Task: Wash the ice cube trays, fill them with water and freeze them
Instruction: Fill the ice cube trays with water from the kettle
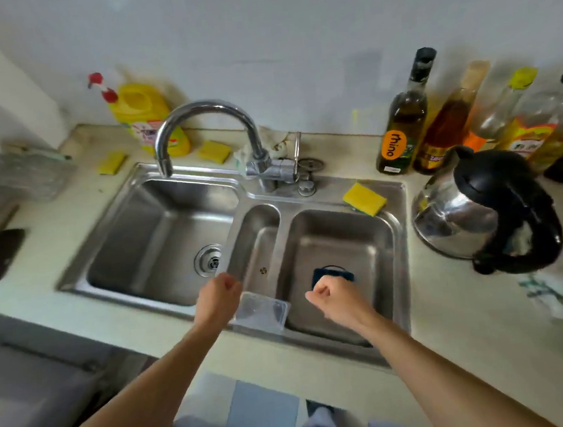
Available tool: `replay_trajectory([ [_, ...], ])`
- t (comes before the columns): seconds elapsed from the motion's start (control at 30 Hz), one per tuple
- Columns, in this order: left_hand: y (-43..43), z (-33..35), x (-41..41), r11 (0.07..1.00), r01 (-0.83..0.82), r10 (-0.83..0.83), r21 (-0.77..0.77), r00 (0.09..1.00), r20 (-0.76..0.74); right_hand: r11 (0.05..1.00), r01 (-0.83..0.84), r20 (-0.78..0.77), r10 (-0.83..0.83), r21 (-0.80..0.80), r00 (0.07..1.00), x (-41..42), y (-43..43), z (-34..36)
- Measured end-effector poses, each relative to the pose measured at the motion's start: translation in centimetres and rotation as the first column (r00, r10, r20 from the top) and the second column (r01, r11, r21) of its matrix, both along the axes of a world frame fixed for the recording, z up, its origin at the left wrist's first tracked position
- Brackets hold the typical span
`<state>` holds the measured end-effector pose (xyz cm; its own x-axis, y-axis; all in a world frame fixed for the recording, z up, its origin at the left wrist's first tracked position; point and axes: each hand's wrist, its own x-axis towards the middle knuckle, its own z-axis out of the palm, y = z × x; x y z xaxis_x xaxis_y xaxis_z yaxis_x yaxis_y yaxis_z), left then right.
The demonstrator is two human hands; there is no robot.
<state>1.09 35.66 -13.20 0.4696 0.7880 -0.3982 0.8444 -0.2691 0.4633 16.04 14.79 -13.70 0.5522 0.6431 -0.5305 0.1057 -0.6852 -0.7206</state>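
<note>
Our left hand (220,292) pinches the clear tray (263,312) by its rim; we judge it light and slippery. Whether our curled right hand (337,294) holds anything, we cannot tell.

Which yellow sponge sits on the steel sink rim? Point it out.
The rightmost sponge, at the right basin's back corner; the left sponge and middle sponge lie on the counter.

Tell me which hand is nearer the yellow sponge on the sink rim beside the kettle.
Right. The right hand is in front of the sponge, over the right basin; the left hand is farther left, holding the clear tray.
</note>
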Motion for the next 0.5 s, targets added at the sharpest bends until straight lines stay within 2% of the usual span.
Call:
replay_trajectory([
  [0.07,0.2,-0.7,-2.8,1.0,-0.005,0.004,-0.018,0.999,-0.045,0.998,-0.041,-0.081,0.037,-0.05,0.996,-2.1,1.2,-2.1],
  [0.13,-0.1,-1.4,-4.1,0.997,0.07,-0.073,-0.036,0.993,-0.089,0.994,-0.053,-0.125,0.041,-0.095,0.991,-3.8,2.4,-3.7],
  [0.23,-0.5,-2.4,-4.3,0.983,0.185,-0.183,0.002,0.975,-0.126,0.988,-0.084,-0.106,0.071,-0.127,0.992,-5.0,3.6,-5.0],
  [0.33,-0.6,-2.8,-3.2,0.966,0.253,-0.258,-0.053,0.956,-0.138,0.986,-0.102,-0.115,0.087,-0.133,0.99,-5.0,4.3,-5.2],
  [0.4,-0.7,-2.9,-2.1,0.964,0.255,-0.262,-0.069,0.958,-0.113,0.99,-0.052,-0.133,0.035,-0.127,0.99,-4.6,4.6,-5.2],
  [0.5,-1.6,-2.7,0.4,0.966,0.254,-0.254,-0.049,0.967,0.006,0.984,0.121,-0.097,-0.134,-0.128,0.986,-2.6,3.9,-5.1],
])
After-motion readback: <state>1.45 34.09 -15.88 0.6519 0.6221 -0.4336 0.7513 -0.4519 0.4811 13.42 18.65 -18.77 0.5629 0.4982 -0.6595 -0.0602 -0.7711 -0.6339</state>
